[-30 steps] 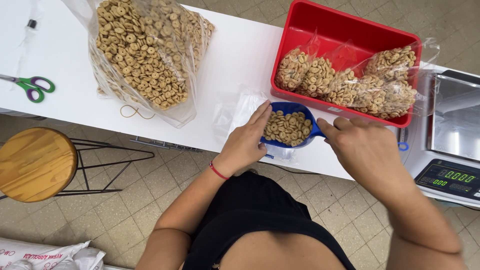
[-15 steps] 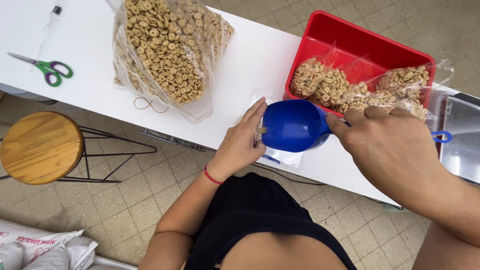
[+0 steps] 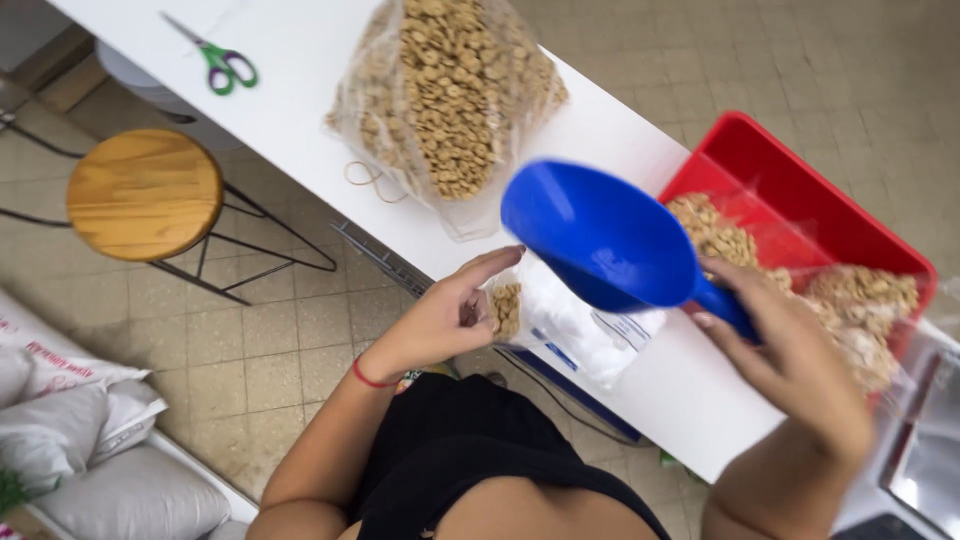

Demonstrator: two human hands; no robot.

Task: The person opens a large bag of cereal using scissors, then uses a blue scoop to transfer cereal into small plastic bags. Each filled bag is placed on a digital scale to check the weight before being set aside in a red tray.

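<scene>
Two hands are seen at the white table [image 3: 300,60]: the right hand [image 3: 790,370] is clamped on the handle of a blurred blue scoop [image 3: 600,235], raised above the table edge. Just beside the scoop, a small clear bag [image 3: 560,320], its contents partly hidden, is pinched at the mouth by the left hand [image 3: 450,320].

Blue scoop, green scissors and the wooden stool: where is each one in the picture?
blue scoop [image 3: 600,235], head view, on the outer curve of its bowl.
green scissors [image 3: 228,66], head view, on the green handle loops.
wooden stool [image 3: 143,194], head view, on the middle of its round seat.
</scene>
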